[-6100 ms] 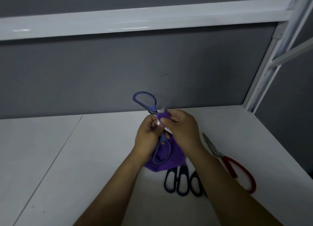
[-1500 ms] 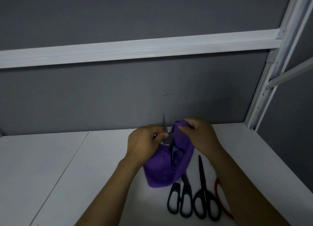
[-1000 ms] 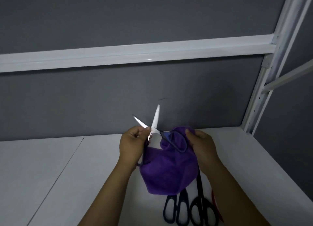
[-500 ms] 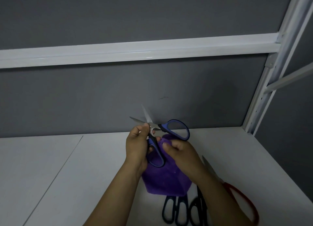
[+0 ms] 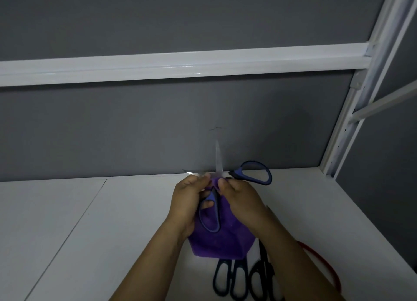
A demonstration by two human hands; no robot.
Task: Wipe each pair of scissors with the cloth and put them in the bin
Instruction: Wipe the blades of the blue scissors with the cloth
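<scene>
**Head view: wiping the blue scissors [image 5: 235,174]**

Left hand [image 5: 191,201] holds the open blue scissors up over the worktop [image 5: 112,221]. Right hand [image 5: 241,201] pinches the purple cloth [image 5: 221,239] where the blades cross. Wiping looks like the step now. Next they need closing and a bin, which is not in sight.

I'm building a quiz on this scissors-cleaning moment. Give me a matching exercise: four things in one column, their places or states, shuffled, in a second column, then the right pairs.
Things
1. blue-handled scissors
2. purple cloth
3. dark-handled scissors
4. red-handled scissors

Places or states
A. on the table, mostly hidden behind the right forearm
B. hangs below the left hand and right hand
C. held up, blades spread apart
D. two pairs lying flat, handles toward the person

Pairs: 1-C, 2-B, 3-D, 4-A
</scene>
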